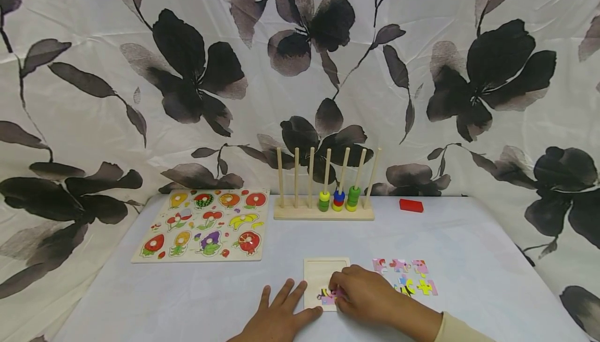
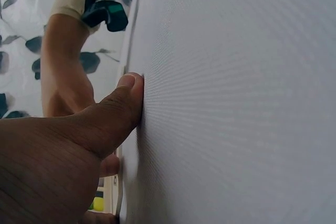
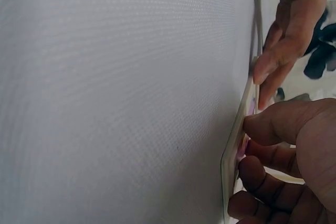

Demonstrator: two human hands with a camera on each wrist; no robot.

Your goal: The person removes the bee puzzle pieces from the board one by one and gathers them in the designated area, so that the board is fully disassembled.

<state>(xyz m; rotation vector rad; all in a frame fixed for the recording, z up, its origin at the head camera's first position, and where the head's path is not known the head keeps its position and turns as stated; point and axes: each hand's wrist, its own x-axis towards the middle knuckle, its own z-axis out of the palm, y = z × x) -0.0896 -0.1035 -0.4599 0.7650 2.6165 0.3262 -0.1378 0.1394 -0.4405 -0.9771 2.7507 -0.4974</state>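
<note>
A small wooden puzzle tray (image 1: 323, 269) lies on the table in the head view. In its lower part is a puzzle piece (image 1: 325, 299) with a bee-like print. My right hand (image 1: 367, 292) pinches a pink puzzle piece (image 1: 339, 293) beside it, low over the tray; the fingers partly hide it. Spread fingers of my left hand (image 1: 276, 316) rest at the tray's left side, thumb at its lower edge. From the right wrist, the tray's edge (image 3: 227, 169) shows, with curled fingers over it. Several loose puzzle pieces (image 1: 425, 287) lie to the right, partly behind the right hand.
A fruit puzzle board (image 1: 220, 230) lies at the back left of the table. Behind the tray stands a wooden peg stand (image 1: 290, 213) with coloured rings on three of its pegs. A red block (image 1: 411, 205) sits at the back right. Floral cloth hangs behind the table.
</note>
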